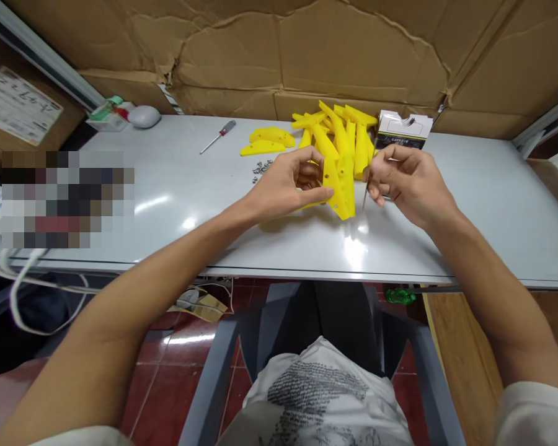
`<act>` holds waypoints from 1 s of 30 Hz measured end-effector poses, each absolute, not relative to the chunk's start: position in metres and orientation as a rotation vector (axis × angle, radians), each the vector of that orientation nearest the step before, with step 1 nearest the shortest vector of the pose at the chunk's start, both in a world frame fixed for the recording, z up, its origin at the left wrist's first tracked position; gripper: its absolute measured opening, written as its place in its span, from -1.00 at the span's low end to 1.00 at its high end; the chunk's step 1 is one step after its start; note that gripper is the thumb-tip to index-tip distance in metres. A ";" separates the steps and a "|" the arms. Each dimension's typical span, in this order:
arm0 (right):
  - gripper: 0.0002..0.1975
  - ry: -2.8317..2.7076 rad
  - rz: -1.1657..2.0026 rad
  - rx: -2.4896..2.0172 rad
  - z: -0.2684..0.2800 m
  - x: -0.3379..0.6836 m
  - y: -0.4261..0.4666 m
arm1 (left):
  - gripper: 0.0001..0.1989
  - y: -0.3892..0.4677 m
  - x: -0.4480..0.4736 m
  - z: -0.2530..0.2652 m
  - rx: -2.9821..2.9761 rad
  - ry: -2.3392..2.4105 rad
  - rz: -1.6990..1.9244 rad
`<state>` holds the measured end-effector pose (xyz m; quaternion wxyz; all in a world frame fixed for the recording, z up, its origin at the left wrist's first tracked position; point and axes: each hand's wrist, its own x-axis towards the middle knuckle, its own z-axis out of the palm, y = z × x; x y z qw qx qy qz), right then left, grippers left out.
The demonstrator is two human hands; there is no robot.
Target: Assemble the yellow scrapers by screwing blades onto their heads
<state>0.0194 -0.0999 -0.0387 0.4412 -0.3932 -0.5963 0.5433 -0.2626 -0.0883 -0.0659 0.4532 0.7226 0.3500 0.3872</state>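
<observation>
My left hand (294, 184) is closed on a yellow plastic part (338, 189), thumb in front, above the table's near half. Small dark holes show along its face, and its lower end tapers to a blunt tip. Just to the right of the part, my right hand (405, 179) pinches a thin metal rod (364, 199) that points down; blur hides its exact kind. Behind both hands lies a heap of similar yellow parts (337, 127). Two flat yellow pieces (263, 147) rest left of the heap, with several small screws (262, 167) beside my left hand.
A screwdriver (219, 136) lies on the white table (493, 229). At the back stand a black-and-white box (405, 129) and a cardboard wall (335, 56). A computer mouse (144, 116) and a small clear container (108, 115) sit back left. White cables (23, 297) hang at the left edge.
</observation>
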 end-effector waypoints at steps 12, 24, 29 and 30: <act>-0.32 -1.583 1.088 -1.008 -0.054 0.007 -0.105 | -0.27 -0.091 -0.259 -0.065 1.873 0.893 1.013; -0.30 -1.731 1.039 -1.038 -0.058 0.006 -0.104 | -0.28 -0.091 -0.257 -0.070 1.923 0.805 1.049; -0.31 -1.738 1.162 -0.971 -0.067 0.010 -0.098 | -0.26 -0.088 -0.259 -0.068 1.954 0.795 1.038; -0.31 -1.741 1.202 -0.957 -0.068 0.011 -0.097 | -0.27 -0.088 -0.259 -0.068 1.961 0.798 1.030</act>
